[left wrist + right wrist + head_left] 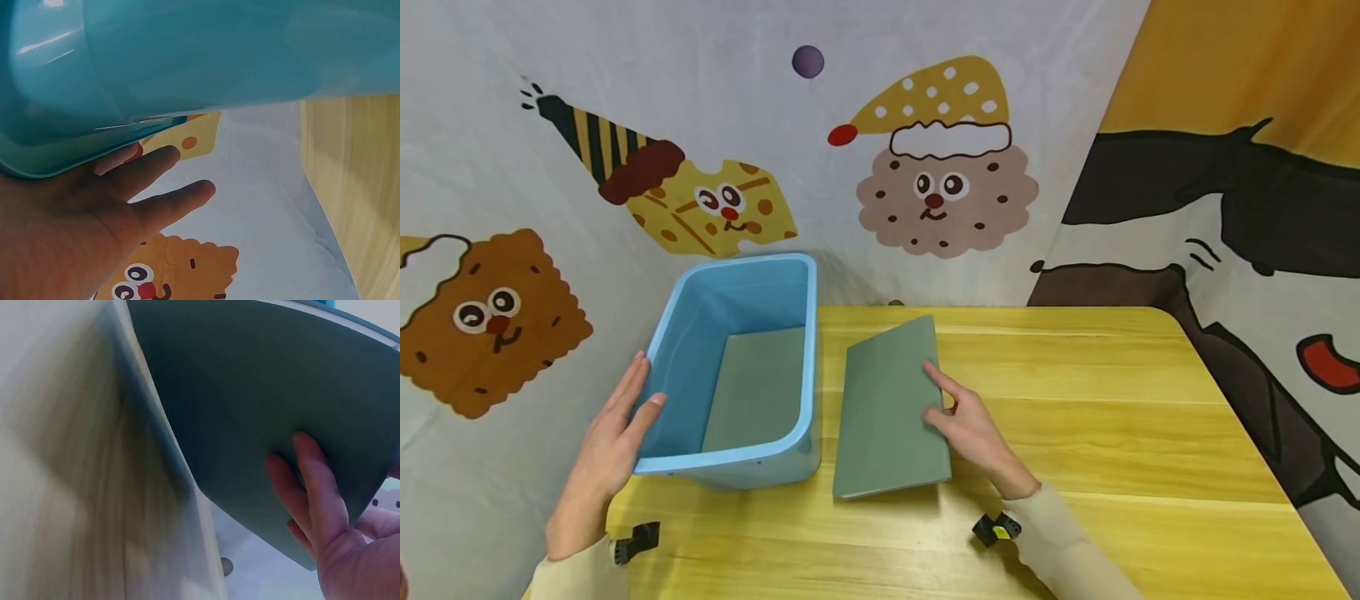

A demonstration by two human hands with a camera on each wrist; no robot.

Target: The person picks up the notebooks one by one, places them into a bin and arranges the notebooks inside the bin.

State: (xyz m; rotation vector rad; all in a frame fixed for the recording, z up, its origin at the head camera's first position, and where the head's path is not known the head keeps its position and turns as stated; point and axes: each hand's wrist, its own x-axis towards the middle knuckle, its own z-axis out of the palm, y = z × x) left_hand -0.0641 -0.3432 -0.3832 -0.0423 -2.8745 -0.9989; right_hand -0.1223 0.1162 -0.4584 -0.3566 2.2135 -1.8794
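A thin green notebook (886, 417), pale page edges along one side, is tilted up from the table right of the bin. My right hand (972, 425) grips it by its right edge, with several fingers (322, 500) spread against its underside in the right wrist view. On the left stands a light blue plastic bin (809, 367); a flat green piece (760, 387) like the notebook lies on its floor. My left hand (613, 433) rests at the bin's left rim, thumb over the rim and straight fingers along the outside.
The yellow wood-grain table (1075, 400) extends to the right of the notebook. Behind it hangs a white cloth (835, 208) printed with cartoon biscuits and cheese, close behind the bin. Dark straps (997, 529) sit at both wrists, by the cream sleeves (1067, 546).
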